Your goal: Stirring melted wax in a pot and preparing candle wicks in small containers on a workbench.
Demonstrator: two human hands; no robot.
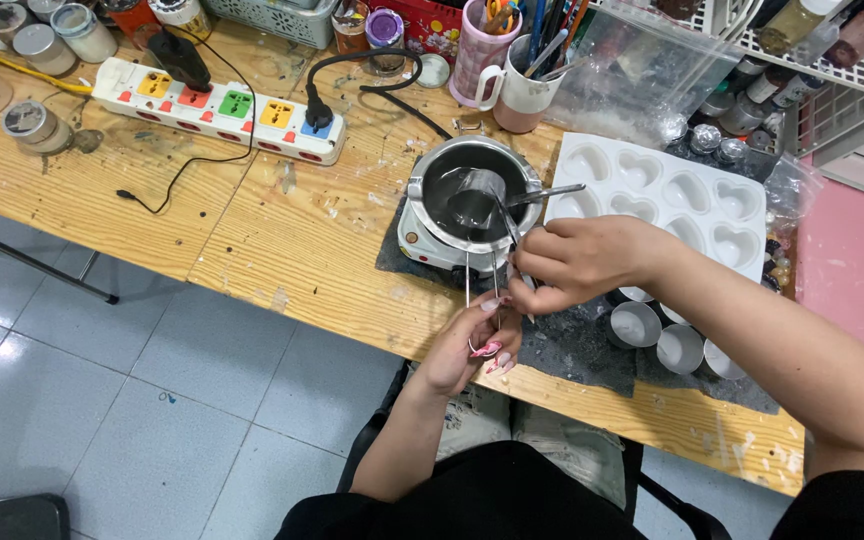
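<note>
Both hands' grips (512, 300) pinched on thin white wicks (469, 280).

Both hands' fingers (527, 268) pinch thin wicks (469, 285) beside a small melting pot (472, 190).

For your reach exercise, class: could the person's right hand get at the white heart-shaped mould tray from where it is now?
Probably yes. The right hand sits just left of the white heart mould tray, nothing standing between them. However, its fingers are pinching thin wicks together with the left hand, so it would have to let go first.
</note>
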